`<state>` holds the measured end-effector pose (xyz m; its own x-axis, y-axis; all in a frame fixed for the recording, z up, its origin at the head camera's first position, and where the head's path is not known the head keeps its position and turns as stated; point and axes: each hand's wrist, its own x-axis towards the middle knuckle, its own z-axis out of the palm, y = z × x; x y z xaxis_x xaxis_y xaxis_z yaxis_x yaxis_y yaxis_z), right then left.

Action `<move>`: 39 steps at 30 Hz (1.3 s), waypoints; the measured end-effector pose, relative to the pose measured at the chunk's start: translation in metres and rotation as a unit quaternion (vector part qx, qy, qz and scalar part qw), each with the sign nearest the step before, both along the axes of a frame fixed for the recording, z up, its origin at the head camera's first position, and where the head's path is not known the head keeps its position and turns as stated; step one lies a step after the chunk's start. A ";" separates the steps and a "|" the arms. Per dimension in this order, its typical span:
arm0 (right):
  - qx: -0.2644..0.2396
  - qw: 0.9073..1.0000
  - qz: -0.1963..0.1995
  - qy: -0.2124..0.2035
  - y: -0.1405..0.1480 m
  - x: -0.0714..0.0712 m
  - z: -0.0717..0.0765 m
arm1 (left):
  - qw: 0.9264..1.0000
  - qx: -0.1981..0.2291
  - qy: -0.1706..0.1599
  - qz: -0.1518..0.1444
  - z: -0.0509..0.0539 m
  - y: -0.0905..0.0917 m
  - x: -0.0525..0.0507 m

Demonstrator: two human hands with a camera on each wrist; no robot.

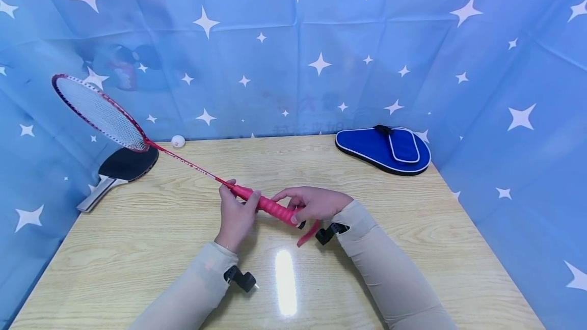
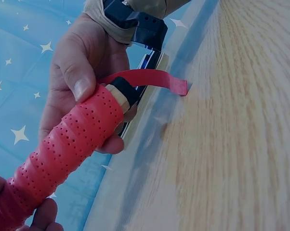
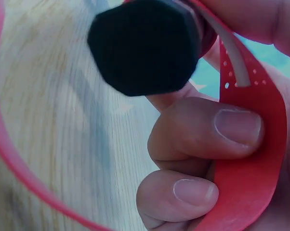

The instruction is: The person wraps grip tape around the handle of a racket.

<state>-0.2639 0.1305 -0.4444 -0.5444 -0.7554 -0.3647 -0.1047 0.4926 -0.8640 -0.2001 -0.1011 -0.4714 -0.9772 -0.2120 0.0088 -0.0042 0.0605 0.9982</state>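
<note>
A badminton racket [image 1: 183, 160] slants across the table, its strung head raised at the far left. My left hand [image 1: 236, 220] holds it at the upper end of the pink-red handle [image 1: 275, 210], thumb on top. My right hand [image 1: 321, 203] is at the butt end. In the right wrist view, its fingers [image 3: 203, 127] curl over the loose red overgrip tape [image 3: 251, 159], beside the black butt cap [image 3: 142, 48]. Perforated tape [image 2: 68, 137] winds in overlapping turns around the handle; the right thumb [image 2: 80, 79] presses its last turn. A tail of tape hangs free.
A table tennis paddle [image 1: 130, 164] lies at the table's left edge, partly behind the racket head. Near the back edge sits a white ball [image 1: 178, 141]. A blue paddle case [image 1: 367, 147] lies at the back right. Star-patterned blue curtains [image 1: 275, 65] border the wooden table [image 1: 160, 248].
</note>
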 end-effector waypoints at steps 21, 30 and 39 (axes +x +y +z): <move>0.001 1.000 0.006 0.001 0.001 -0.001 -0.001 | 1.000 0.006 0.003 0.008 0.000 0.001 0.001; -0.015 1.000 0.001 -0.013 0.001 0.000 -0.003 | 1.000 -0.001 -0.005 0.005 -0.001 -0.001 0.000; -0.013 1.000 -0.004 -0.008 0.002 -0.001 -0.001 | 1.000 0.003 -0.004 0.004 0.001 0.000 0.000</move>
